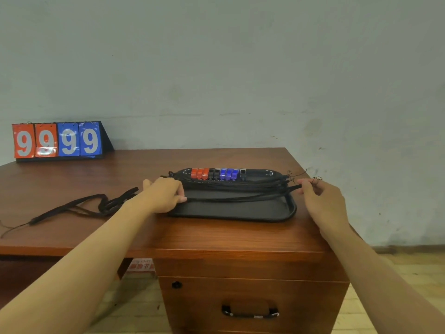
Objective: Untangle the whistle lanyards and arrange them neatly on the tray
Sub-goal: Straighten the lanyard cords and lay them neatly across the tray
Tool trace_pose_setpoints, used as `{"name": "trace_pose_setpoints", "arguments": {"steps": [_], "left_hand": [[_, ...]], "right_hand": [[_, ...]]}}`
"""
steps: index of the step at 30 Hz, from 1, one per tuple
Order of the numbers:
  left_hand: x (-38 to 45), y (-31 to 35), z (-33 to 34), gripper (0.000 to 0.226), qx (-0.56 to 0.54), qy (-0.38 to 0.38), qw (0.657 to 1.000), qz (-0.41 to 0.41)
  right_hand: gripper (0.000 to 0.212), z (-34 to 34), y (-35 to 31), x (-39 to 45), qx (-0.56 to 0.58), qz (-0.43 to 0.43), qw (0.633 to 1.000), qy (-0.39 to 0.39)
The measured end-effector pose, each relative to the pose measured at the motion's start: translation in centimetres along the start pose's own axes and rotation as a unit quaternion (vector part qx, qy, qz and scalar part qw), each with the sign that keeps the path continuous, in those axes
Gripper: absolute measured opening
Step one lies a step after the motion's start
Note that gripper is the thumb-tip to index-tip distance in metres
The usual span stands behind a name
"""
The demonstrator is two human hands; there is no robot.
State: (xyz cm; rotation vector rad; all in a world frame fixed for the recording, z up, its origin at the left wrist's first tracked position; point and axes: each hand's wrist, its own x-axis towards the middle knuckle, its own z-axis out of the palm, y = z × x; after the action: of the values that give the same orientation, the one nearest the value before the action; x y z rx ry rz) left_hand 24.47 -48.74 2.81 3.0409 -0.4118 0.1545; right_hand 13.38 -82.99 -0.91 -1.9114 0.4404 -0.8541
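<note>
Whistle lanyards (pixel 237 186) lie stretched lengthwise across a black tray (pixel 243 213) on a wooden desk (pixel 216 239), held at both ends by a person.

Red, black and blue whistles (pixel 218 174) stand in a row along the tray's far rim. The left hand (pixel 166 194) rests at the tray's left edge, fingers curled down onto the cords. The right hand (pixel 320 196), just past the right edge, pinches one lanyard's end between thumb and fingertips, its thin loop showing above the fingers. More tangled lanyards (pixel 96 204) lie on the desk to the left, near a flip scoreboard (pixel 57 140) reading 99-99.
</note>
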Motion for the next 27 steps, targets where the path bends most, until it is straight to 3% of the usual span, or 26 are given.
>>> {"name": "trace_pose_setpoints", "arguments": {"steps": [6, 9, 12, 17, 23, 27], "left_hand": [[0.1, -3.3, -0.5, 0.005, -0.041, 0.124, 0.991, -0.006], [-0.1, -5.8, -0.5, 0.005, -0.101, 0.166, 0.981, 0.017], [-0.1, -7.0, 0.3, 0.009, -0.181, 0.172, 0.968, 0.014], [0.9, -7.2, 1.2, 0.011, -0.197, 0.161, 0.967, 0.015], [2.5, -7.6, 0.8, 0.011, -0.159, 0.144, 0.977, 0.018], [1.9, -8.7, 0.2, 0.014, -0.152, 0.171, 0.973, 0.027]], "right_hand": [[0.029, 0.1, 0.2, 0.2, -0.02, -0.018, 0.999, -0.017], [0.016, 0.2, 0.1, 0.7, -0.034, -0.041, 0.997, -0.057], [0.007, 0.4, 0.2, 1.8, -0.069, -0.058, 0.992, -0.09], [0.01, 1.6, 1.0, 3.7, -0.138, -0.085, 0.982, -0.094], [0.003, 2.3, 1.6, 5.2, -0.189, -0.098, 0.972, -0.098], [0.013, 2.4, 1.8, 5.1, -0.168, -0.099, 0.977, -0.079]]}}
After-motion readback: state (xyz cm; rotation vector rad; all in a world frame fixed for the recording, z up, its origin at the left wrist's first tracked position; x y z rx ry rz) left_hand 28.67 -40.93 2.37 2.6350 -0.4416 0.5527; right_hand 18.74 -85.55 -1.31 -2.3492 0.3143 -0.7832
